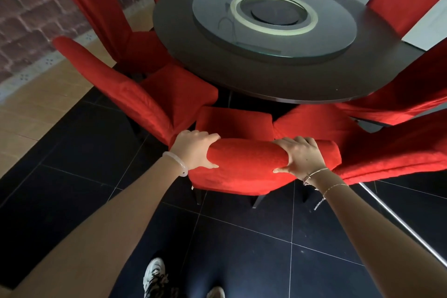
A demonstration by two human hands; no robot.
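Observation:
A chair in a red fabric cover (244, 167) stands right in front of me, its seat pointing at the round dark table (242, 75). My left hand (193, 149) grips the left end of the backrest top, fingers over the far side and thumb on the near side. My right hand (301, 156) grips the right end the same way. A pale bangle sits on my left wrist and thin chains on my right. The chair's dark legs show below the cover on the black tiled floor.
More red-covered chairs ring the table, one close at the left (135, 97) and one touching at the right (387, 152). A glass turntable (273, 38) lies on the table. A metal rail (401, 222) runs across the floor at right. My shoes show at the bottom.

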